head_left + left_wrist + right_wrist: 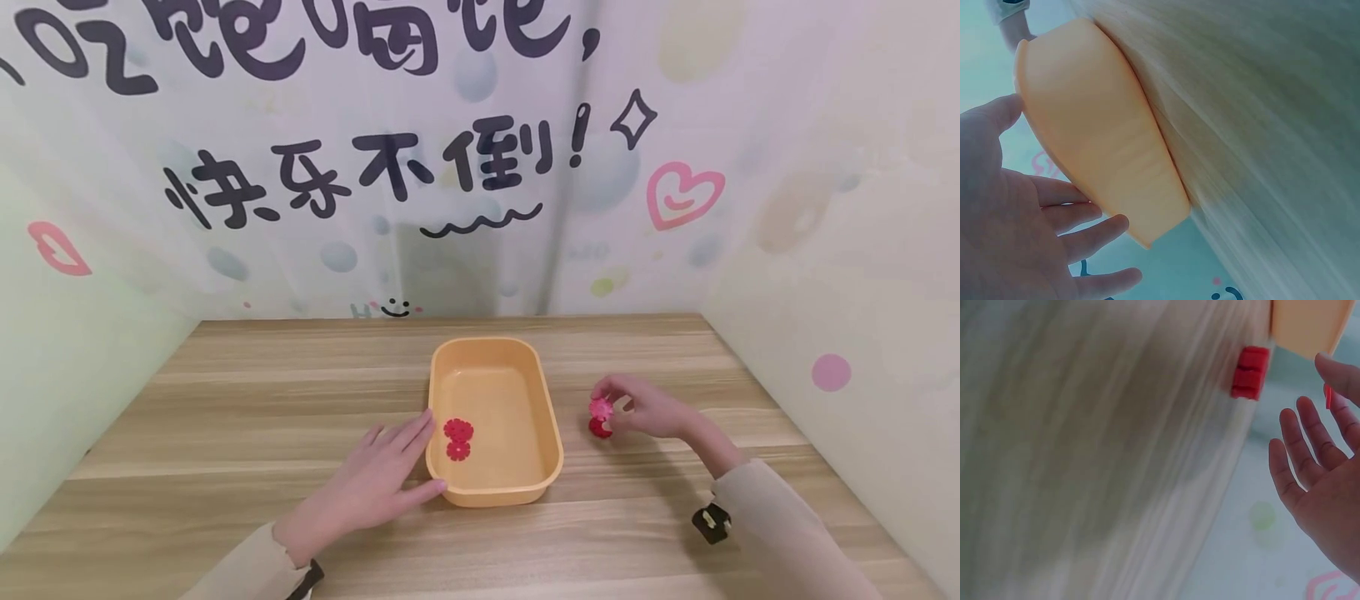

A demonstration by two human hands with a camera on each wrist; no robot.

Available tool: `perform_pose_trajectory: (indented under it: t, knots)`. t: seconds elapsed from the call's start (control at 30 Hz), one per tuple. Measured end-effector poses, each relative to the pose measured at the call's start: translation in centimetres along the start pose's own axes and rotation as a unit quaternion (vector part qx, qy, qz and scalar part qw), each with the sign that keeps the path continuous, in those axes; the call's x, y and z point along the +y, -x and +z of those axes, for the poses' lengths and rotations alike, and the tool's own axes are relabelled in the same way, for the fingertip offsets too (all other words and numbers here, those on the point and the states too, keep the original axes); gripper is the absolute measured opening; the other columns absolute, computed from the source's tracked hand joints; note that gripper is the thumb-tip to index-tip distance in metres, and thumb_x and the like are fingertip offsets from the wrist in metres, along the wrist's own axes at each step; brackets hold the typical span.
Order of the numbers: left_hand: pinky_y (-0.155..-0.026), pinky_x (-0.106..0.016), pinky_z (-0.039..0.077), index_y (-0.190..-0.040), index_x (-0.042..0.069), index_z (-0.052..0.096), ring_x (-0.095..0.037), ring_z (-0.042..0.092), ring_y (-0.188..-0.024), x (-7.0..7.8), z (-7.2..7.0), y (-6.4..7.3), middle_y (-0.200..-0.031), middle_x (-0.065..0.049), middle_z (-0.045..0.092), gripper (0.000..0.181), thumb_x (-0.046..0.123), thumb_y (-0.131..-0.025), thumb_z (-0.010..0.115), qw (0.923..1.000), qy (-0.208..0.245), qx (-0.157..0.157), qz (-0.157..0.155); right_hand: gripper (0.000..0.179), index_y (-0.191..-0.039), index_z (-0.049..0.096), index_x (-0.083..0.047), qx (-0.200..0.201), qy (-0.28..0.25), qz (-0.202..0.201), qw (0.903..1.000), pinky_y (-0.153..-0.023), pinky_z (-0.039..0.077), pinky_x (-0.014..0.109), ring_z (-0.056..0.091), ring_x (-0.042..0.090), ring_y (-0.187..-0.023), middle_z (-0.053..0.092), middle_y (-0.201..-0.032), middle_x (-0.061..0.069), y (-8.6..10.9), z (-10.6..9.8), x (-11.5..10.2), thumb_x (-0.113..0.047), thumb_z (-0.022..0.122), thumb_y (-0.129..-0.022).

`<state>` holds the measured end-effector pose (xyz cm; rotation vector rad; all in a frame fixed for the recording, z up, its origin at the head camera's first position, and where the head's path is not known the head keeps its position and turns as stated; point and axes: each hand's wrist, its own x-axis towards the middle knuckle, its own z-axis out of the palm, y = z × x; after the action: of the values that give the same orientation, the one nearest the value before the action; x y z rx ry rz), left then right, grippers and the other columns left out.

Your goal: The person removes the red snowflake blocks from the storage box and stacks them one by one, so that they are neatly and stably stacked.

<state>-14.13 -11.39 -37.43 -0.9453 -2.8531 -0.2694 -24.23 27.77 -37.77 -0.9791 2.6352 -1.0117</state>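
Pinches a pink disc [601,407] in the right hand [647,408], near a red stack [1250,372] on the table [300,392], right of the tub [495,497]. Touches the tub's rim, straight-fingered, with the left hand [378,482], near red discs [458,451] inside.

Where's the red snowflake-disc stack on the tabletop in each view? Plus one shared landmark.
Head: right of center, the red snowflake-disc stack sits by the right hand.
Left wrist: not in it.
Right wrist: upper right.
Landmark: orange tray: lower center in head, upper left in left wrist, top right in right wrist.
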Motion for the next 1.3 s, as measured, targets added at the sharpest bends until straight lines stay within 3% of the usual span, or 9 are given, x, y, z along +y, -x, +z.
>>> perform_pose_trajectory:
  t: [0.27, 0.53, 0.8, 1.3]
  knots:
    - [-0.091, -0.054, 0.028, -0.134, 0.001, 0.035, -0.022, 0.032, -0.123, 0.0, 0.1, 0.0, -0.139, -0.010, 0.031, 0.076, 0.058, -0.084, 0.040, 1.0000, -0.004, 0.001, 0.000, 0.032, -0.103, 0.053, -0.007, -0.036, -0.037, 0.025, 0.9984, -0.078, 0.040, 0.043, 0.048, 0.025, -0.095, 0.054, -0.099, 0.004, 0.7, 0.2, 1.8, -0.001, 0.065, -0.073]
    - [-0.091, -0.054, 0.027, -0.134, 0.001, 0.035, -0.022, 0.033, -0.122, -0.1, 0.2, -0.1, -0.139, -0.010, 0.031, 0.076, 0.058, -0.084, 0.042, 1.0000, -0.004, 0.004, 0.000, 0.031, -0.102, 0.054, -0.008, -0.050, -0.048, 0.018, 0.9974, -0.078, 0.042, 0.041, 0.051, 0.023, -0.093, 0.055, -0.097, 0.004, 0.6, 0.5, 2.5, -0.001, 0.065, -0.073]
    - [-0.092, -0.054, 0.027, -0.134, 0.002, 0.035, -0.022, 0.033, -0.122, -0.1, 0.2, -0.1, -0.139, -0.009, 0.030, 0.076, 0.058, -0.084, 0.041, 1.0000, -0.005, 0.003, -0.001, 0.032, -0.103, 0.055, -0.006, -0.062, -0.047, 0.004, 0.9969, -0.079, 0.041, 0.044, 0.051, 0.023, -0.091, 0.056, -0.096, 0.004, 0.4, 0.7, 2.4, 0.002, 0.064, -0.073]
    - [-0.092, -0.053, 0.027, -0.134, 0.002, 0.035, -0.022, 0.034, -0.122, -0.2, 0.3, 0.0, -0.139, -0.009, 0.030, 0.076, 0.058, -0.084, 0.042, 1.0000, -0.001, 0.004, 0.000, 0.035, -0.106, 0.053, -0.004, -0.086, -0.059, 0.029, 0.9941, -0.083, 0.036, 0.049, 0.047, 0.026, -0.096, 0.054, -0.099, 0.006, 0.2, 0.6, 2.0, 0.003, 0.063, -0.073]
